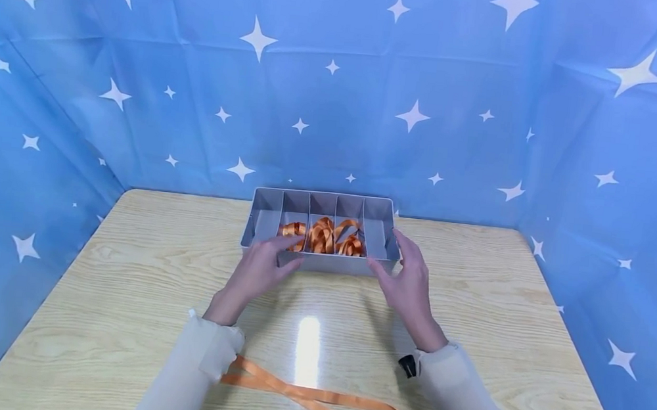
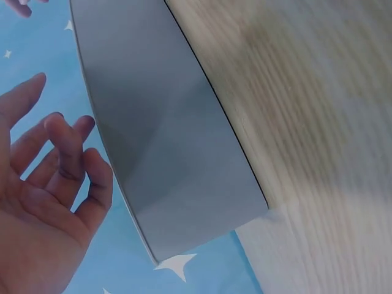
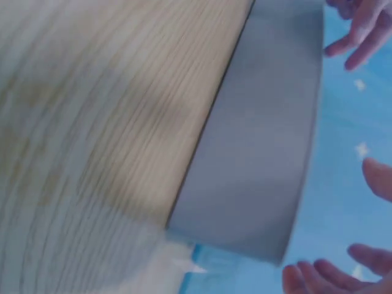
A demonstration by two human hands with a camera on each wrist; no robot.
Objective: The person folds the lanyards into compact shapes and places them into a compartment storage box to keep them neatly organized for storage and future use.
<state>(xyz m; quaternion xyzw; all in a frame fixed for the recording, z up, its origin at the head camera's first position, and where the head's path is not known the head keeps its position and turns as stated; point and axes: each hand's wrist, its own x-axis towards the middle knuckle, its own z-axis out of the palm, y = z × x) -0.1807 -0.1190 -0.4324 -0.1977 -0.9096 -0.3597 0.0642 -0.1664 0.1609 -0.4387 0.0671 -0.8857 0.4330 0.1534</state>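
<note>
A grey box (image 1: 334, 264) with a row of several compartments stands at the back of the table. Coiled orange satin ribbons (image 1: 322, 236) lie in its three middle compartments, while the two end ones show bare floors. My left hand (image 1: 257, 265) hovers over the box's front left edge, fingers loosely bent and overlapping the rim in the head view. Near the front right corner, my right hand (image 1: 407, 280) is spread, thumb apart from the fingers. Both wrist views show the box's plain front wall (image 2: 147, 122), with nothing held in the left palm (image 2: 43, 226) or between the right fingers (image 3: 331, 278).
Across the front of the wooden table (image 1: 136, 292) lies a loose orange ribbon (image 1: 339, 399), crossed over itself, its left end hidden by the left sleeve (image 1: 188, 366). A blue curtain with white stars (image 1: 338, 100) closes off the back and sides.
</note>
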